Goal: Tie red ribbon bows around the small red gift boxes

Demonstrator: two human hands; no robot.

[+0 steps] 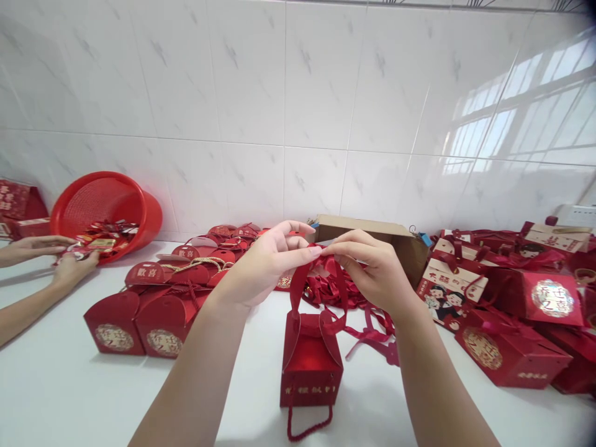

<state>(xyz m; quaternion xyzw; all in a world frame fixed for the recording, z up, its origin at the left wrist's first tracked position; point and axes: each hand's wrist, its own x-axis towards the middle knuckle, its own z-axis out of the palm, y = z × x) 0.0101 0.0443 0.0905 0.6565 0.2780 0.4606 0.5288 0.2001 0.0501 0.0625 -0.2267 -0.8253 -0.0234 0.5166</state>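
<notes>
A small red gift box (311,366) with gold lettering stands on the white table in front of me, a twisted red cord hanging from its near side. Red ribbon (298,288) rises from the top of the box in a loop. At the loop's top, my left hand (270,257) pinches the ribbon between thumb and finger. My right hand (365,261) grips it from the other side, its fingertips meeting those of my left hand. Behind the box lies a pile of loose red ribbons (330,292).
Red boxes (161,329) stand at the left, with more red boxes (512,347) piled at the right. An open cardboard box (400,239) sits against the tiled wall. At far left, another person's hands (77,264) hold small packets beside a tipped red basket (151,211).
</notes>
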